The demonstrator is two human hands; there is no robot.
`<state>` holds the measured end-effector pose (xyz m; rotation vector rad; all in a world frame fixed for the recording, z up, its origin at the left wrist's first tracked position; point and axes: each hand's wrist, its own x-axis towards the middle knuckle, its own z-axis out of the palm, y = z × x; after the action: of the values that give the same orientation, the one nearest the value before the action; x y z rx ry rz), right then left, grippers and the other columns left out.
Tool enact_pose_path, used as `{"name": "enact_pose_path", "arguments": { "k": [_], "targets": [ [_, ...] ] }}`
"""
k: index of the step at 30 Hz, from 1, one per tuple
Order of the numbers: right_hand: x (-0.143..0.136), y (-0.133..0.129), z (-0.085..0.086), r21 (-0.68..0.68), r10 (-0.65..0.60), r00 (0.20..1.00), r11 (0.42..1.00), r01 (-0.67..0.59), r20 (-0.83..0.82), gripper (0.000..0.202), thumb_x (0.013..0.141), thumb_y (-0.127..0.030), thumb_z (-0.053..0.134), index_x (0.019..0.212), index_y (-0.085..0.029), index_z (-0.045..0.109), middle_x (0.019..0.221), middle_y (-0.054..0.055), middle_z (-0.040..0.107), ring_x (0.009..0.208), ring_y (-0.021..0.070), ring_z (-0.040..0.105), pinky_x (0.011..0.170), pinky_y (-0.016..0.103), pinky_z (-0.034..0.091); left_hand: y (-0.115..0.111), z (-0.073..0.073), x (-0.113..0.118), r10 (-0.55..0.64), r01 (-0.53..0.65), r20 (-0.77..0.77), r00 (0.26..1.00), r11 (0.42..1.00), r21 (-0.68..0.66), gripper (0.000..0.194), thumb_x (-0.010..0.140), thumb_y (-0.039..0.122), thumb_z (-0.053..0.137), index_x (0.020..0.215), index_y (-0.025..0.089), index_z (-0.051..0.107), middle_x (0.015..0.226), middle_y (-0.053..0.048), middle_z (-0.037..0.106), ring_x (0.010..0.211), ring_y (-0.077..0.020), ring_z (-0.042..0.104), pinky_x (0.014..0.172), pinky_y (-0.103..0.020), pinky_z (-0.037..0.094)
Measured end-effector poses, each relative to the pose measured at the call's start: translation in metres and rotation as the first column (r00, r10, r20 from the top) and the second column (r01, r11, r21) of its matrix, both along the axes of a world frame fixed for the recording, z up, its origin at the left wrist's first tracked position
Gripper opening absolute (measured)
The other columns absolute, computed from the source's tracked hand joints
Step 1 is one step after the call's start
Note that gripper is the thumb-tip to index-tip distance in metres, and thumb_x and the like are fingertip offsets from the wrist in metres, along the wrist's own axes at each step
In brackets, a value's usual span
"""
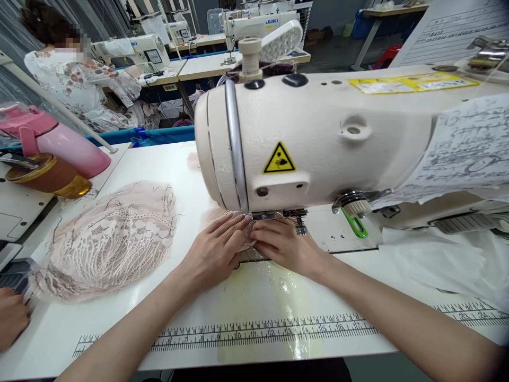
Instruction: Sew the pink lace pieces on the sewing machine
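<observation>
Under the head of the white sewing machine (318, 132), both hands work on a small piece of pale pink lace fabric (247, 243). My left hand (214, 248) lies over its left side, fingers stretched out towards the needle area. My right hand (284, 241) has its fingers bent together at the fabric's right edge, pinching it. The hands nearly touch. Most of the piece is hidden by the fingers and the machine head, and the needle is not visible. To the left, a larger heap of pale pink lace pieces (115, 239) with loose dark threads rests on the white table (191, 339).
Another person's hand (11, 318) is at the left edge. A pink bottle (67, 140) and a brown jar (47, 172) stand behind the lace. White cloth (445, 260) lies right; a printed ruler (254, 334) runs along the front. Behind, a person (79, 85) sits at another machine.
</observation>
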<state>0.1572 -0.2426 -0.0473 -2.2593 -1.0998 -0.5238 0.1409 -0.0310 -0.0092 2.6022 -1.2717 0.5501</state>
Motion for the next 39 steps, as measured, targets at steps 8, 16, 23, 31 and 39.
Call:
{"name": "enact_pose_path", "arguments": {
  "k": [8, 16, 23, 31, 39],
  "targets": [
    [0.001, 0.000, -0.001, 0.004, 0.022, 0.999, 1.000, -0.021, -0.023, 0.016, 0.093, -0.019, 0.049, 0.088, -0.023, 0.064, 0.102, -0.001, 0.068, 0.087, 0.0125, 0.061, 0.075, 0.030, 0.040, -0.001, 0.000, 0.000, -0.044, 0.046, 0.055, 0.997, 0.998, -0.032, 0.015, 0.090, 0.010, 0.048, 0.094, 0.016, 0.061, 0.122, -0.009, 0.066, 0.116, -0.0206, 0.061, 0.105, -0.039, 0.048],
    [-0.001, 0.001, 0.000, 0.022, -0.049, 0.998, 0.998, 0.050, -0.035, 0.014, 0.094, -0.024, 0.051, 0.096, -0.024, 0.064, 0.096, 0.000, 0.069, 0.083, 0.0134, 0.062, 0.075, 0.031, 0.042, -0.001, -0.002, -0.001, -0.012, 0.011, -0.009, 1.000, 0.998, -0.056, 0.022, 0.085, 0.005, 0.045, 0.099, 0.015, 0.058, 0.124, -0.011, 0.064, 0.118, -0.0193, 0.060, 0.106, -0.037, 0.048],
    [0.002, 0.000, 0.006, 0.037, 0.087, 0.996, 0.996, -0.086, -0.019, 0.015, 0.092, -0.019, 0.053, 0.086, -0.023, 0.066, 0.096, 0.000, 0.070, 0.091, 0.0138, 0.062, 0.076, 0.030, 0.044, -0.001, 0.000, -0.001, -0.004, 0.003, -0.014, 1.000, 0.998, -0.063, 0.019, 0.085, 0.006, 0.046, 0.098, 0.014, 0.058, 0.125, -0.013, 0.064, 0.120, -0.0215, 0.059, 0.106, -0.038, 0.047],
    [-0.006, -0.002, 0.008, -0.033, 0.080, 0.994, 0.996, -0.078, 0.074, 0.016, 0.092, -0.012, 0.052, 0.091, -0.021, 0.065, 0.083, -0.003, 0.071, 0.087, 0.0132, 0.062, 0.071, 0.029, 0.044, 0.005, -0.006, 0.004, -0.058, 0.061, -0.087, 0.995, 0.998, 0.030, 0.048, 0.084, 0.013, 0.045, 0.132, 0.010, 0.050, 0.136, -0.013, 0.055, 0.127, -0.0229, 0.053, 0.110, -0.041, 0.044],
    [-0.012, 0.002, 0.009, -0.004, 0.064, 0.997, 0.998, -0.064, 0.043, 0.014, 0.091, -0.011, 0.055, 0.089, -0.022, 0.063, 0.088, -0.007, 0.073, 0.086, 0.0109, 0.063, 0.092, 0.036, 0.039, 0.013, -0.011, 0.008, -0.047, 0.050, -0.037, 0.998, 0.994, 0.099, 0.049, 0.086, 0.016, 0.044, 0.133, 0.009, 0.052, 0.134, -0.011, 0.057, 0.124, -0.0233, 0.055, 0.110, -0.043, 0.042]
  ]
}}
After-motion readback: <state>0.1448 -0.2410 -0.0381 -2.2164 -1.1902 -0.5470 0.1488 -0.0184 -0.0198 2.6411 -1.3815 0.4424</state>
